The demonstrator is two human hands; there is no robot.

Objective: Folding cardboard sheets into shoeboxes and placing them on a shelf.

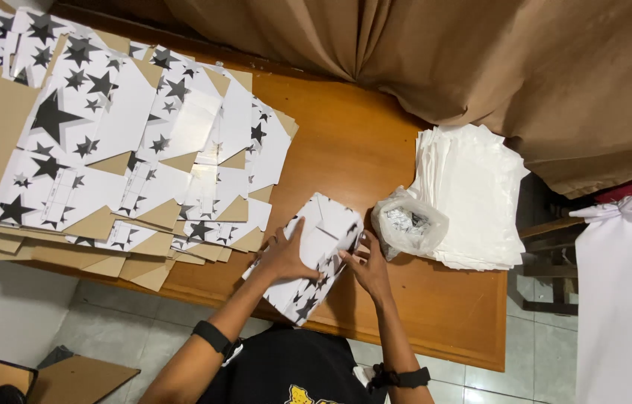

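Both our hands, left hand [284, 254] and right hand [367, 265], grip a white star-printed cardboard box [314, 254] at frame centre on the wooden table [436, 314]; light, stiff, easily creased, best held by its edges. Flat star-printed box blanks [129, 150] crowd upper left; a crumpled plastic bag [408, 223] and white paper stack [473, 194] sit right.

Flat box stack [69, 150] cut off at left edge; plastic bag [408, 221] contents too small to tell

Bare forearms, a black band on each wrist; black shirt [286, 370] with a small yellow print.
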